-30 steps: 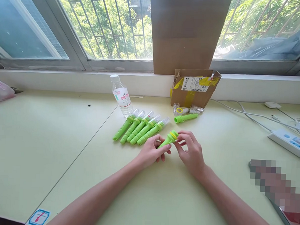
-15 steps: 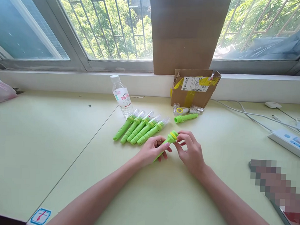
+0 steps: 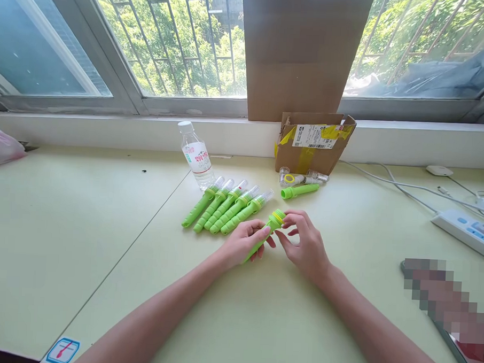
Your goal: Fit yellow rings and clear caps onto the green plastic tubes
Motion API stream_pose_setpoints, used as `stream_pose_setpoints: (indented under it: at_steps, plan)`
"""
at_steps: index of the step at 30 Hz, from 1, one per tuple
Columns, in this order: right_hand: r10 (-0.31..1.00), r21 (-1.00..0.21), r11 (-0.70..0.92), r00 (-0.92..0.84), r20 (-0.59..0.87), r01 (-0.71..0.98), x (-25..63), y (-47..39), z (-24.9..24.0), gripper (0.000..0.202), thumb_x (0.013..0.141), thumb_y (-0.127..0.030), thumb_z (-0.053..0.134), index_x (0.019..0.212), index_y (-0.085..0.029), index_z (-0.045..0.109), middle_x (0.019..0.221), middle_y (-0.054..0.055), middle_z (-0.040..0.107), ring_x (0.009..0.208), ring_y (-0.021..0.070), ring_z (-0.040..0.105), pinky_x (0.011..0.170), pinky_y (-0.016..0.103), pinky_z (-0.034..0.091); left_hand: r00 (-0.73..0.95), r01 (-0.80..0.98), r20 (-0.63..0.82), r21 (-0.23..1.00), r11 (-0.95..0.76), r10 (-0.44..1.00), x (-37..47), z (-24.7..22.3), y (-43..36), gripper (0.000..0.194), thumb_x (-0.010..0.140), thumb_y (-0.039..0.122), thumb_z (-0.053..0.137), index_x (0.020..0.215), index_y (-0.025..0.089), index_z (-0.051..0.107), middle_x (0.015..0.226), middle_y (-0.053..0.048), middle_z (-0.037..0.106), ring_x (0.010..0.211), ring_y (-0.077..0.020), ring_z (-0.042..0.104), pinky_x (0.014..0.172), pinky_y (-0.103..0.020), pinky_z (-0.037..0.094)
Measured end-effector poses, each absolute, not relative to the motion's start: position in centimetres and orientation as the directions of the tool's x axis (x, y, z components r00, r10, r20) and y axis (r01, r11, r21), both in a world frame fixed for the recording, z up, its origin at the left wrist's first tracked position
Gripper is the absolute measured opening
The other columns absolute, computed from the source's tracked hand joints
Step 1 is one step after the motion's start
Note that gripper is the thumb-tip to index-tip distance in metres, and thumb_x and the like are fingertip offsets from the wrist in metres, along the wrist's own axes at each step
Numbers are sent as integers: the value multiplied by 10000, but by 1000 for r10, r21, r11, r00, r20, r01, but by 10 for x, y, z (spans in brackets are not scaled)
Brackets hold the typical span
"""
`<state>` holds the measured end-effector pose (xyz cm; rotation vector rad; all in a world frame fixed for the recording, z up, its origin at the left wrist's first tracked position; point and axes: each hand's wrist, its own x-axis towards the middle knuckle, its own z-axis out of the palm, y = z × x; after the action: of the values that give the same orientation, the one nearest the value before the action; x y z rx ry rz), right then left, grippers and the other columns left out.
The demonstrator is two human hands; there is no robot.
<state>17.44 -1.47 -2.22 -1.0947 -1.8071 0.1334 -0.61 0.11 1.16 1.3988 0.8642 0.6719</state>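
Note:
A green plastic tube (image 3: 259, 244) with a wider threaded head and a yellow ring lies slanted in my left hand (image 3: 247, 239), whose fingers and thumb close round its body. My right hand (image 3: 305, 240) is at the head end, fingertips against the threaded rim and the thumb just below. To the left, several green tubes with clear caps (image 3: 232, 210) lie side by side on the table. Beyond my hands rests another green tube (image 3: 300, 191) without a cap. Behind that one are loose clear caps (image 3: 317, 176) and a small white piece with a yellow ring (image 3: 291, 179).
An open cardboard box (image 3: 313, 144) stands against the wall at the back. A water bottle (image 3: 197, 157) is behind the row of tubes. At right are a power strip (image 3: 464, 230), white cables and a phone-like slab (image 3: 452, 335), partly blurred. A pinkish bag (image 3: 3, 145) sits far left.
The held tube and my left hand have shifted slightly left and toward me. My right thumb has moved a little away from the tube's head.

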Motion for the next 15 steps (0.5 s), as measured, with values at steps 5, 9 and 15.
stream_pose_setpoints:
  at_steps: [5,9,15]
  plan:
    - [690,-478,597,-108,716,645,173,-15,-23,189,850,-132,555,986,-219,456,1024,68,583,719,134,633,555,262,564,585,44,-178,981,189,791,-7,12,1,373,865,537,512,982,183,510,788,-49,687,409,-76,498,346,-181,340]
    - [632,-427,631,-110,767,647,173,-14,-24,188,855,-105,541,989,-218,473,935,49,602,739,141,640,549,243,558,616,-6,-226,956,292,754,-7,11,1,348,871,537,501,997,226,405,711,-16,688,349,-73,452,314,-166,314]
    - [585,-380,639,-102,805,669,175,-13,-24,174,855,-91,547,970,-213,502,895,38,624,628,107,613,537,224,544,544,83,-195,980,179,816,-1,11,-4,345,874,548,487,932,223,386,779,-24,674,405,-92,528,328,-176,347]
